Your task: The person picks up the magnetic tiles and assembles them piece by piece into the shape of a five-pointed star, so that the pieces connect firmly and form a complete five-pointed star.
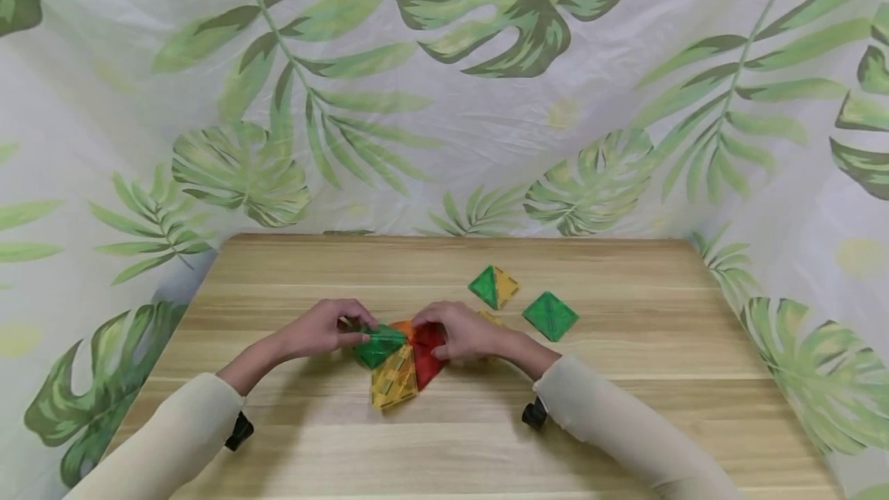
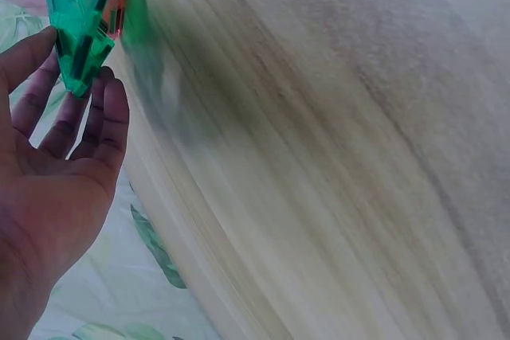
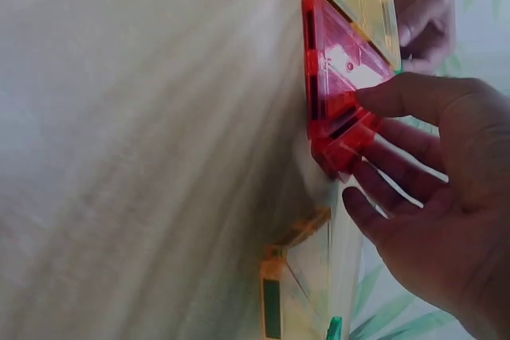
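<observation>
Translucent triangular magnetic tiles stand joined in a cluster on the table between both hands. My left hand (image 1: 322, 328) pinches the green magnetic tiles (image 1: 380, 346) on the cluster's left side, thumb and fingers on their edges. On the right, the red magnetic tiles (image 3: 339, 65) lie between the thumb and fingers of my right hand (image 1: 467, 332). Yellow magnetic tiles (image 1: 394, 383) lean at the front of the cluster, next to the red ones. A bit of orange tile (image 1: 401, 326) shows at the back; the rest of it is hidden by the right hand.
Behind the right hand lies a partly covered yellow piece (image 1: 491, 319). Farther back are a green-and-yellow tile pair (image 1: 494, 287) and a green tile pair (image 1: 550, 315). A leaf-patterned cloth (image 1: 486, 137) hangs behind the wooden table (image 1: 625, 423).
</observation>
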Available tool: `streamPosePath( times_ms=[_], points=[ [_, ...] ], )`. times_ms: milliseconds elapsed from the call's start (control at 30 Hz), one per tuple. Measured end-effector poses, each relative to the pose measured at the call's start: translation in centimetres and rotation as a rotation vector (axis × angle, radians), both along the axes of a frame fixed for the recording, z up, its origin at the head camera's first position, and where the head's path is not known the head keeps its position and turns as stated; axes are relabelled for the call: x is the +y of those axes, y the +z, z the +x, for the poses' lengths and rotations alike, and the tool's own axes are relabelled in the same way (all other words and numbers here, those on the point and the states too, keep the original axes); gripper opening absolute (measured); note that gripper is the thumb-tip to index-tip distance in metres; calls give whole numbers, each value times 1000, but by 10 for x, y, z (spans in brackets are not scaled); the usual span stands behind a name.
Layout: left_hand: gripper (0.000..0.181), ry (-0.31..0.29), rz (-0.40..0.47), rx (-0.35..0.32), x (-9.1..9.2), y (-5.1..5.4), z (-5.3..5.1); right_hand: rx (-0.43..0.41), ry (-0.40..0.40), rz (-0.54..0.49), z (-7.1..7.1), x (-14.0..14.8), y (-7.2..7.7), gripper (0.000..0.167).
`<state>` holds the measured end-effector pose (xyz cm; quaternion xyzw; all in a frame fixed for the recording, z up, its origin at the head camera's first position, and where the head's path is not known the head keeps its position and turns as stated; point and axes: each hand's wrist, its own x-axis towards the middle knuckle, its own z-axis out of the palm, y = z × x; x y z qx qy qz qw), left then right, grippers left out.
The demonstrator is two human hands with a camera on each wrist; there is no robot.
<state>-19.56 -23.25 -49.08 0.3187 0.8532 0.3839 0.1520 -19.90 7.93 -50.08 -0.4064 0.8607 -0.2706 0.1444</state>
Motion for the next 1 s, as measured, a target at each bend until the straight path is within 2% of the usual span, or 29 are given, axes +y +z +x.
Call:
streamPosePath(
  times_ms=[133, 233, 433, 667, 767, 1000],
  points=[
    [16, -18, 1, 59, 2, 1, 2, -13, 22, -19, -4, 3, 1, 51],
    [20, -16, -1, 104, 9, 3, 0, -3, -3, -46, -4, 10, 3, 48],
    [24, -12, 5, 120, 35, 15, -8, 44, -131, -65, 1, 31, 8, 44],
    [29, -62, 43, 50, 76, 24, -15, 104, -286, -56, 9, 58, 7, 44],
    [33, -77, 33, 12, 93, 27, -16, 136, -349, -43, 13, 69, 5, 44],
    [38, -122, 17, -73, 122, 26, -16, 165, -482, -10, 23, 89, -1, 47]
  ],
)
